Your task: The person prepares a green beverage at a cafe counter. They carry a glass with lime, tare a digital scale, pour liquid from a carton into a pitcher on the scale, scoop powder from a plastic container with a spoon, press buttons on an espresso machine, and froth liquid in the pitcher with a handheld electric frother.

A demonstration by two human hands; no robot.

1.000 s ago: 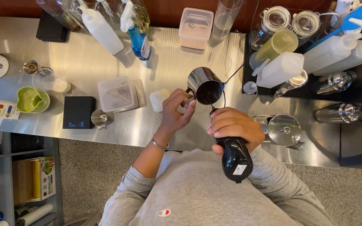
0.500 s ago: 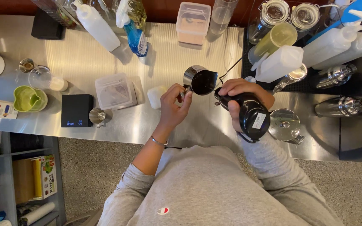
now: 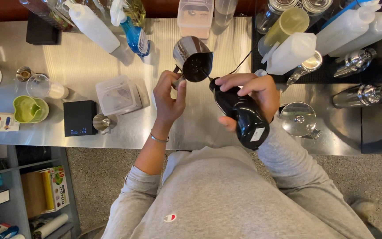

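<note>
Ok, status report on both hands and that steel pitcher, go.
Left hand gripping the steel pitcher by its handle side. Right hand holding the black handheld frother, thin shaft dipped into the pitcher. Squeeze bottles and a shiny lid close by; nothing blocking.

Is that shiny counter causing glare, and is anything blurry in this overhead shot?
Head view: bright glare streaks the steel counter at upper left; the left hand and the metal pitcher look sharp; the right hand with the black handheld frother is slightly soft; edges bend, wide-angle.
</note>
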